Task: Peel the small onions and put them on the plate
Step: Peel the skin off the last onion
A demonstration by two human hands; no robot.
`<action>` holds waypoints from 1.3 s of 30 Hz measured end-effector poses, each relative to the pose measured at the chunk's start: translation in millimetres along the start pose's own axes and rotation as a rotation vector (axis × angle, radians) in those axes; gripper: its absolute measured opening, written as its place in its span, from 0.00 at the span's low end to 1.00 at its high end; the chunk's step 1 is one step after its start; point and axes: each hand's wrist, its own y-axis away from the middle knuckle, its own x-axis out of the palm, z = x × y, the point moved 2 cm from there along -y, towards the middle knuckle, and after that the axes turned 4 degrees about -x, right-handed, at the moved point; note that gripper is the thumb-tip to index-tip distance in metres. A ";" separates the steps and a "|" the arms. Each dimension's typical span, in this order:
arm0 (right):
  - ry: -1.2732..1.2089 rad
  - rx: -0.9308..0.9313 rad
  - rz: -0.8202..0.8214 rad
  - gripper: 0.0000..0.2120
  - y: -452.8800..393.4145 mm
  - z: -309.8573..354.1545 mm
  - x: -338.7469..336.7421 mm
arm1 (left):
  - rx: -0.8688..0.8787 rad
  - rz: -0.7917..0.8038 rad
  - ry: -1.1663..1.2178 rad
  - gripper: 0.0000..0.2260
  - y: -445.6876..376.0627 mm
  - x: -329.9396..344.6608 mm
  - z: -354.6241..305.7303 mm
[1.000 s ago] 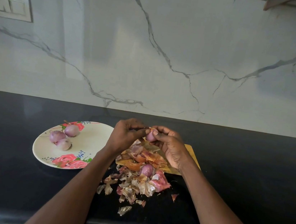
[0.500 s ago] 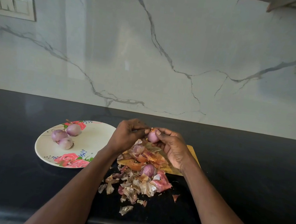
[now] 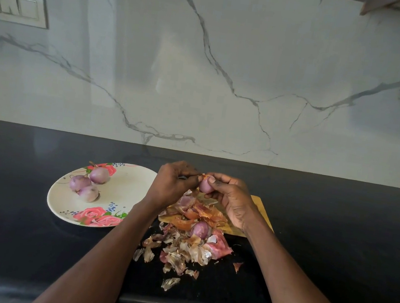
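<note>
Above the cutting board (image 3: 261, 211), the right hand (image 3: 234, 201) grips a small onion (image 3: 206, 185) while the left hand (image 3: 172, 186) pinches a strip of its skin at the top. Three peeled onions (image 3: 89, 182) lie on the floral plate (image 3: 125, 187) to the left. One more onion (image 3: 201, 229) sits among loose skins (image 3: 181, 248) on the black tabletop (image 3: 334, 245).

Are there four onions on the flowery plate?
No, the plate holds three onions, while a fourth onion is up between the two hands.
</note>
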 end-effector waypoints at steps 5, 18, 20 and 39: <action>-0.003 -0.003 -0.011 0.07 -0.9 -0.2 -0.2 | 0.029 -0.002 -0.016 0.04 2.0 0.7 -1.4; -0.006 -0.007 -0.011 0.06 -2.3 -1.7 -0.8 | -0.005 0.009 -0.012 0.05 -0.7 -0.9 1.3; 0.006 -0.011 -0.007 0.06 -2.2 -2.6 -0.1 | -0.007 -0.005 -0.024 0.04 0.4 -0.8 -0.3; -0.054 -0.001 -0.021 0.06 -3.7 -1.2 -1.8 | -0.026 0.005 -0.029 0.05 -0.1 1.9 -1.4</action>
